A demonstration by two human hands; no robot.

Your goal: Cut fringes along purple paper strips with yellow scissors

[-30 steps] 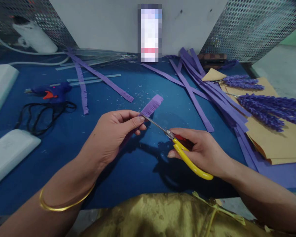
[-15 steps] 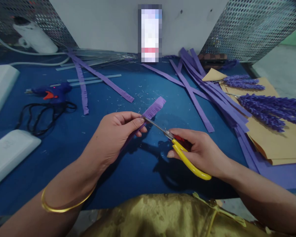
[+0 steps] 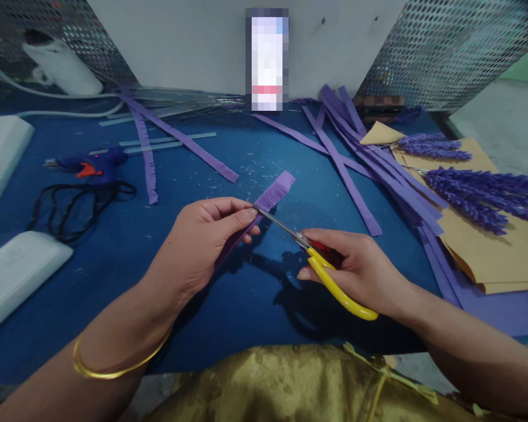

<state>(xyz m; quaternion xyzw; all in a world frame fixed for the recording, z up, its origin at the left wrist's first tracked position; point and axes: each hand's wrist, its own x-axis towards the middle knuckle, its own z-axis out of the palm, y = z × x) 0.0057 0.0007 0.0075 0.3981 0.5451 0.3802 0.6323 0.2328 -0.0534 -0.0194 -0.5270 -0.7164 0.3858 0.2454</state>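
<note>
Between the thumb and fingers of my left hand (image 3: 215, 237) is a purple paper strip (image 3: 276, 190). Its far end shows fine cuts along one side, and the rest runs down behind the hand. My right hand (image 3: 356, 266) is wrapped round scissors (image 3: 338, 290) with a yellow handle. Their blades point up and left, lying against the strip right beside my left thumb. They look nearly closed. Part of the other handle, which looks red, is hidden by my fingers.
A blue glue gun (image 3: 92, 164) with a black cord lies at left, near a white box (image 3: 22, 275). Glue sticks (image 3: 171, 143) and fringed strips (image 3: 193, 149) lie behind. At right are uncut strips (image 3: 391, 181), brown paper (image 3: 506, 258) and purple flower stems (image 3: 470, 196). A phone (image 3: 267, 64) stands at the back.
Almost nothing differs. My left thumb and the strip have shifted very slightly, and the blades stay at the strip's edge.
</note>
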